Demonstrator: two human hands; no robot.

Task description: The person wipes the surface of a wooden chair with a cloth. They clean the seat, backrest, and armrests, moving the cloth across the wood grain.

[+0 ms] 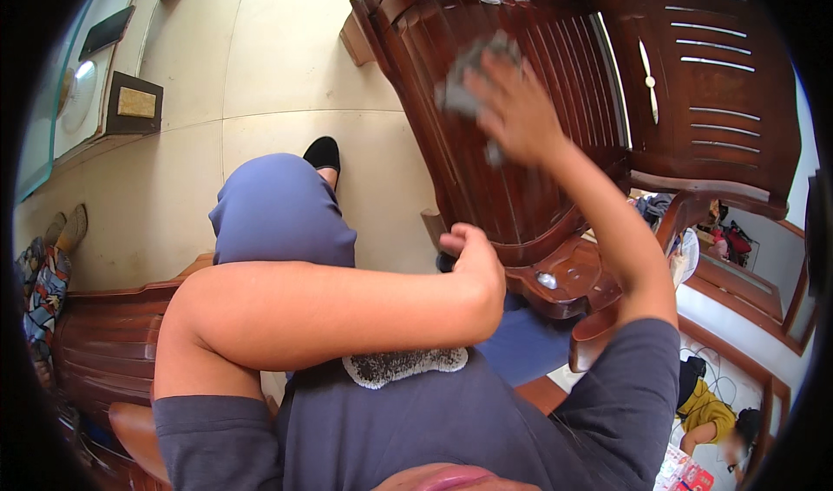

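Note:
My right hand (520, 113) lies spread over a grey cloth (465, 81), pressing it on the slatted seat of a dark red-brown wooden bench (501, 192). Hand and cloth are blurred. The cloth is bunched under the fingers, with a bit of it showing below the palm. My left hand (472, 250) is held in front of my chest, near the bench's front edge, with the wrist bent and the fingers partly curled. Nothing shows in it, though its palm is turned away. The bench's slotted backrest (716, 87) rises at the right.
Another wooden seat (107, 348) stands at the lower left, where a person's patterned trouser legs (45, 289) and slippers show. A low cabinet (133, 104) and a fan stand at the upper left. A person in yellow (706, 413) and cables are at the lower right.

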